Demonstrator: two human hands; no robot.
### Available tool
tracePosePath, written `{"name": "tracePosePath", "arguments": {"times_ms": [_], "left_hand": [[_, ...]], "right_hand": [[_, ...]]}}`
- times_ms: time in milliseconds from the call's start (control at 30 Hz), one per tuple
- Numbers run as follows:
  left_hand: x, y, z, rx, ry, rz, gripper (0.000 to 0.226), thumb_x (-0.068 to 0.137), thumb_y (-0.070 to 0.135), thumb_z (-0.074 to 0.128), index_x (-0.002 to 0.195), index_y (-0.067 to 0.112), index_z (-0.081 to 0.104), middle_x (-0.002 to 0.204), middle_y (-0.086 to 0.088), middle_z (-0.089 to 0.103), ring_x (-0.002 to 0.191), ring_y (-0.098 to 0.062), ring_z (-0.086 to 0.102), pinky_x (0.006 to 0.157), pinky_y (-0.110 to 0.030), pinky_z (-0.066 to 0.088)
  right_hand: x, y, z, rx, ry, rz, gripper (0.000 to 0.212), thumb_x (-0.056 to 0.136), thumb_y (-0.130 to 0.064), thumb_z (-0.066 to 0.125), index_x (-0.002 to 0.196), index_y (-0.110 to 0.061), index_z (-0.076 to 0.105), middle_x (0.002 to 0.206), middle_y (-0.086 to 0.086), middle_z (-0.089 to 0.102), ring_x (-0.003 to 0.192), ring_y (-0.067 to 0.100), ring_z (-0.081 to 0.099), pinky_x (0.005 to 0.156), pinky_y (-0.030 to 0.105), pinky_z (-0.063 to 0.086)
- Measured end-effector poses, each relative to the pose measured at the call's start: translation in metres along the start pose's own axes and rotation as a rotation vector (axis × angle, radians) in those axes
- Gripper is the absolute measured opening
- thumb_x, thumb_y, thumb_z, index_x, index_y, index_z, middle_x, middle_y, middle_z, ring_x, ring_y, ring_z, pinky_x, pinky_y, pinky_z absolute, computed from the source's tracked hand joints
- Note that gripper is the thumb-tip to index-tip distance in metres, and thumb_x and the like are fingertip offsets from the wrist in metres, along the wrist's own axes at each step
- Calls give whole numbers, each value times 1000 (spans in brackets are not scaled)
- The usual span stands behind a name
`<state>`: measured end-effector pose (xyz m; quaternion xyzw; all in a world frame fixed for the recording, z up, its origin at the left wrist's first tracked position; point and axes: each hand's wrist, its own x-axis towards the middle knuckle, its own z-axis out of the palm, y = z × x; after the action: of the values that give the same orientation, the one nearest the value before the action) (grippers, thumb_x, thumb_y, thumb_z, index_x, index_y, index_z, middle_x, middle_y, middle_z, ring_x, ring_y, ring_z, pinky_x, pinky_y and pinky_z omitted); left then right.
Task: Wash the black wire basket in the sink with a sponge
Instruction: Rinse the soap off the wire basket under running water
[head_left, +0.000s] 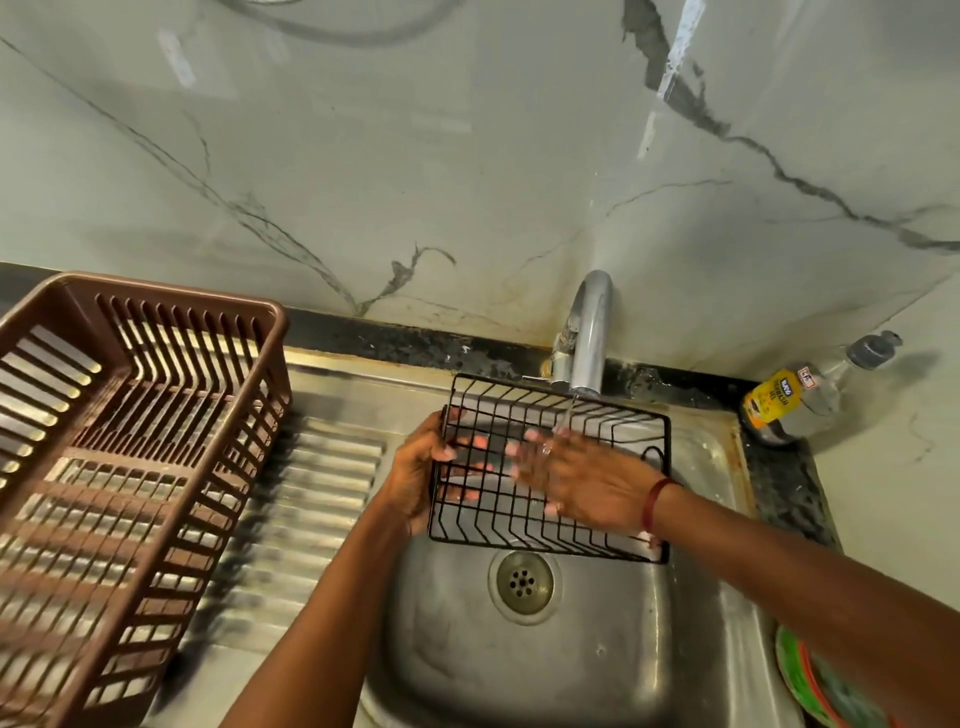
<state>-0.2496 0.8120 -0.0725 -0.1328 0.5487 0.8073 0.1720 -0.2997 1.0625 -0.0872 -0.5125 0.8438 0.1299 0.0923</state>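
Room: steel sink (597, 675) backing onto marble wall (467, 156).
Basket: black wire basket (488, 499) over basin, opening facing up, long axis running left-right.
Hands: left hand (415, 467) gripping its rim; right hand (582, 478) lying flat inside.

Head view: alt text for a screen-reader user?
A person holds a black wire basket over a steel sink under a running tap: left hand grips its left edge, right hand lies open across it. Brown dish rack at left, soap bottle at right.
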Motion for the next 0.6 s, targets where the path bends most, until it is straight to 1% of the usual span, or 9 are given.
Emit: {"name": "tracePosePath", "arguments": {"times_ms": [33,67,200,233,300,400,433,500,600], "left_hand": [[-1,1,-1,0,-1,3,89,48,30,63,133,5,55,111,-19,68,85,-30,71,63,-38,56],[-1,1,-2,2,-1,9,89,48,30,64,133,6,54,111,-19,68,86,-32,71,64,-39,56],[-9,0,-7,-21,34,27,87,46,32,64,130,10,56,113,-18,69,92,-35,69,65,-39,56],[-12,-2,-8,-32,48,31,88,45,31,64,130,11,56,113,-17,69,93,-34,69,66,-40,57],[-18,-8,-8,-62,88,58,86,43,28,66,128,13,57,111,-15,70,93,-34,69,67,-41,57],[-28,-20,-6,-108,171,97,83,42,26,66,124,16,58,112,-16,68,98,-39,68,67,-41,57],[-32,-24,-4,-125,197,106,83,41,25,66,124,17,59,113,-17,67,98,-38,68,67,-41,57],[-41,-33,5,-149,221,124,86,42,24,66,127,19,59,113,-16,68,98,-37,70,68,-42,57],[-49,-46,20,-174,267,140,96,41,22,67,136,21,55,119,-19,67,103,-38,70,71,-44,59]], "right_hand": [[0,2,-1,40,14,135,63,98,-51,19,151,-24,-1,159,8,-6,146,35,-6,117,56,12],[0,1,-1,59,12,191,65,98,-53,19,151,-22,-1,159,11,-7,145,36,-7,117,55,13],[-1,-16,5,4,-26,-84,63,99,-50,24,152,-24,1,159,6,-8,145,33,-7,117,51,3],[-1,-17,3,13,0,-81,63,100,-48,27,152,-24,2,159,5,-7,145,32,-6,117,49,4],[0,-20,4,175,16,108,68,100,-44,32,152,-22,-5,158,5,-15,146,27,-8,119,46,8],[8,-30,4,760,12,567,74,100,-43,30,147,-19,-21,155,4,-25,146,20,1,118,37,20],[15,-35,1,898,29,687,74,101,-44,29,147,-18,-21,155,5,-24,146,20,0,118,35,17],[32,-43,-4,1048,49,884,74,99,-51,24,149,-12,-14,155,10,-23,146,24,-12,118,38,3],[56,-55,-17,1094,130,1069,79,96,-60,17,150,-9,-11,155,13,-24,144,28,-19,117,45,-7]]}}
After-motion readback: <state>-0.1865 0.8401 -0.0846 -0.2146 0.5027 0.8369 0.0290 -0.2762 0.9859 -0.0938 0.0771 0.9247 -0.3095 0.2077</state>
